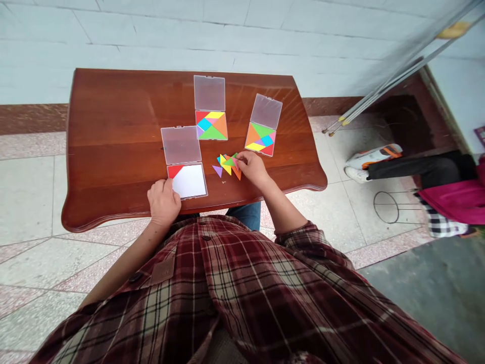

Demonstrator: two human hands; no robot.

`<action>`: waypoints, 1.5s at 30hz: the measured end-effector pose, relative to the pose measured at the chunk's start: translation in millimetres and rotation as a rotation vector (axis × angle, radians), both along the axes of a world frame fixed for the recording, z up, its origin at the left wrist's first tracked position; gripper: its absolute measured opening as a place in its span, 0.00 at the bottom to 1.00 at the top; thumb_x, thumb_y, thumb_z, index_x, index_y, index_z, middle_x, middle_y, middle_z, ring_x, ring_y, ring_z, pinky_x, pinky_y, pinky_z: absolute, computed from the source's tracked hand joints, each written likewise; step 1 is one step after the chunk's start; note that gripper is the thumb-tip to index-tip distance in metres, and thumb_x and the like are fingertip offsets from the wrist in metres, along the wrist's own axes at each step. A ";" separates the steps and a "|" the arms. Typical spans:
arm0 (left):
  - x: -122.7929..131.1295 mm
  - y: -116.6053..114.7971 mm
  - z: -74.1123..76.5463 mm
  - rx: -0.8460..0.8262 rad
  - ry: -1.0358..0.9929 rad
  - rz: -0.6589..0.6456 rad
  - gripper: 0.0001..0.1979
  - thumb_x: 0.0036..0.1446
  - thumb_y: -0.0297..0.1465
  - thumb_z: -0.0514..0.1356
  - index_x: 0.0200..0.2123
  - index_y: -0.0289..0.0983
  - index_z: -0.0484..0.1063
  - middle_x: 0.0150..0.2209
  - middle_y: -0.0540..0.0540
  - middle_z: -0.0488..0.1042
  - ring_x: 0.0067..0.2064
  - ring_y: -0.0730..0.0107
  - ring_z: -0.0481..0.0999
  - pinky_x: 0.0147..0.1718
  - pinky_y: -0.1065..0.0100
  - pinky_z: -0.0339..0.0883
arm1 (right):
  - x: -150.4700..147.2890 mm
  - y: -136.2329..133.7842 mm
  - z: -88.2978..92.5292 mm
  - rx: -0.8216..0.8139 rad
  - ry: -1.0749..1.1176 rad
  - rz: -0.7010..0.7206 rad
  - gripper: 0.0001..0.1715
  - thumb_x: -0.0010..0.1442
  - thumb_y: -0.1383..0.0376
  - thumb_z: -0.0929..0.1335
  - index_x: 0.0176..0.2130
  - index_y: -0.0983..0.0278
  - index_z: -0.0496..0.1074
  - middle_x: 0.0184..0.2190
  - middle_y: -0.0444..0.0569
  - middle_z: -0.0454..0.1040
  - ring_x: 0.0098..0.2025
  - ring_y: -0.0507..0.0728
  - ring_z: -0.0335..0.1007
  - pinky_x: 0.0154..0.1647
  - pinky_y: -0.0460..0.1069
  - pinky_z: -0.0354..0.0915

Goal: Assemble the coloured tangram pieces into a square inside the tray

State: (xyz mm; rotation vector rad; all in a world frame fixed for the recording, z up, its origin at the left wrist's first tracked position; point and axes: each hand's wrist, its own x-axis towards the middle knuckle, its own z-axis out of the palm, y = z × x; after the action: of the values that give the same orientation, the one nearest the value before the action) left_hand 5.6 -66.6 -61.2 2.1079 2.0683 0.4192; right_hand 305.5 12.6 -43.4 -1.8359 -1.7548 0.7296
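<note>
My left hand (163, 201) rests closed at the near left corner of an open clear puzzle case (188, 180), which holds a single red triangle (175, 170) in its white tray. My right hand (253, 167) pinches at a loose pile of coloured tangram pieces (228, 165) on the wooden table (113, 146); a purple triangle (217, 170) lies just left of the pile. Which piece the fingers grip is hard to make out.
Two more open cases with complete coloured tangrams lie farther back: one in the middle (211, 125), one to the right (261, 138). A seated person's legs and shoes (373, 157) are on the floor at right, beside a wire stand (386, 207).
</note>
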 end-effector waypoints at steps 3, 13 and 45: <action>-0.1 0.3 1.2 -0.007 0.004 0.002 0.22 0.58 0.28 0.51 0.55 0.30 0.69 0.49 0.32 0.71 0.51 0.47 0.68 0.48 0.52 0.58 | -5.7 -5.8 -3.0 0.061 -0.095 -0.032 0.12 0.54 0.70 0.64 0.40 0.64 0.73 0.44 0.55 0.74 0.46 0.60 0.70 0.49 0.55 0.67; -4.2 -2.2 12.1 -0.039 -0.052 0.000 0.21 0.58 0.29 0.51 0.53 0.31 0.69 0.46 0.34 0.73 0.50 0.49 0.70 0.48 0.53 0.62 | -35.7 -33.6 -3.9 0.205 -0.019 0.135 0.12 0.59 0.72 0.61 0.39 0.63 0.72 0.42 0.54 0.76 0.50 0.60 0.70 0.53 0.55 0.66; -14.4 -10.7 22.3 -0.193 -0.238 0.088 0.20 0.59 0.35 0.54 0.54 0.38 0.68 0.35 0.49 0.77 0.40 0.62 0.77 0.34 0.66 0.62 | -165.1 -19.6 13.3 0.068 -0.511 0.750 0.22 0.67 0.65 0.62 0.58 0.70 0.67 0.62 0.64 0.61 0.56 0.65 0.66 0.54 0.58 0.66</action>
State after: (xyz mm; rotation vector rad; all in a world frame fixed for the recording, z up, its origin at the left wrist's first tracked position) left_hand -8.9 -77.3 -38.9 1.7713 1.9820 0.4383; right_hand 140.3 -7.0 -30.1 -1.3599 -2.8221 0.4508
